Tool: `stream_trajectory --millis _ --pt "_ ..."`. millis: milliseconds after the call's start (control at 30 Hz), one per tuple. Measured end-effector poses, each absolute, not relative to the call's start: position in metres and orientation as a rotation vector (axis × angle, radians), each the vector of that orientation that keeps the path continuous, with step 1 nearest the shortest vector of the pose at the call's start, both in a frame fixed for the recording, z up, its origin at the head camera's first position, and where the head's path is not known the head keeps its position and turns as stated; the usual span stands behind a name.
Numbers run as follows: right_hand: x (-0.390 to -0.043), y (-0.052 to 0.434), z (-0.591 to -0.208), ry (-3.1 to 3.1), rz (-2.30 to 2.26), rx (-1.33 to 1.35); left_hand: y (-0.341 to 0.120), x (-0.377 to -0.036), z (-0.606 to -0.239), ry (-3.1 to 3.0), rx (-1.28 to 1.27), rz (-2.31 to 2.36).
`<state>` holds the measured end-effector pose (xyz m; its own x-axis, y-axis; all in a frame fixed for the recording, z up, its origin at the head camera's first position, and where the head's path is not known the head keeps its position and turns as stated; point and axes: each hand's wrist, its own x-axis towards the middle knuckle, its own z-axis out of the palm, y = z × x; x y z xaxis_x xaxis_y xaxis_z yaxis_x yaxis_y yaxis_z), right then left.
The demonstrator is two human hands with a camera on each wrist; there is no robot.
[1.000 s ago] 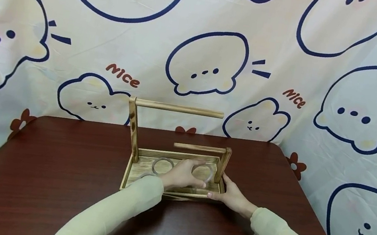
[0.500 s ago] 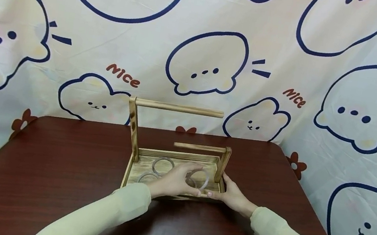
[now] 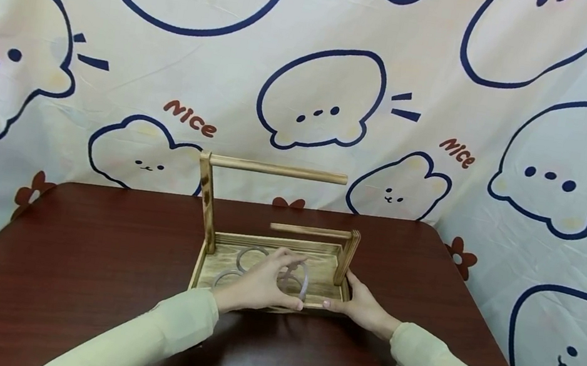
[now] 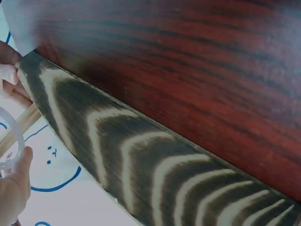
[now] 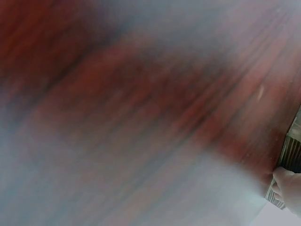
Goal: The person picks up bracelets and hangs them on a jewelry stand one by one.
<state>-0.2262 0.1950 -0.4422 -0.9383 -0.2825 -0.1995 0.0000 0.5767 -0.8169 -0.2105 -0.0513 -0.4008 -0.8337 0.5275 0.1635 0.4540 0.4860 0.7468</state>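
Observation:
Near the middle of the wooden two-bar stand point(image 3: 279, 243), my left hand point(image 3: 256, 282) pinches a pale translucent bangle point(image 3: 305, 281) between thumb and fingers. The bangle stands upright over the tray floor. More bangles lie flat in the tray, one at the back point(image 3: 240, 258) and another at the front left point(image 3: 219, 274). A further one shows partly behind my left fingers. My right hand point(image 3: 363, 305) grips the stand's right end, thumb at the front edge. In the left wrist view, the held bangle point(image 4: 20, 141) appears at the left edge, beside my left thumb point(image 4: 23, 165).
A tall post point(image 3: 207, 198) at the left carries a long bar point(image 3: 278, 170). The shorter right post point(image 3: 347, 257) bears a lower bar point(image 3: 309, 230). The stand rests on a dark red table point(image 3: 89, 254), with a printed cloth point(image 3: 218, 77) behind.
My left hand has drawn leftward along the tray with the bangle, which has turned more edge-on to the head view. My right hand stays on the stand's right end.

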Motion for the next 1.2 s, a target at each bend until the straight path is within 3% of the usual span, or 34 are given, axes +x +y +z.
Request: stream_trajectory --millis 1200 --pt "-0.226 0.195 -0.443 2.518 -1.296 -0.251 -0.103 -0.203 -0.397 2.579 0.644 1.513"
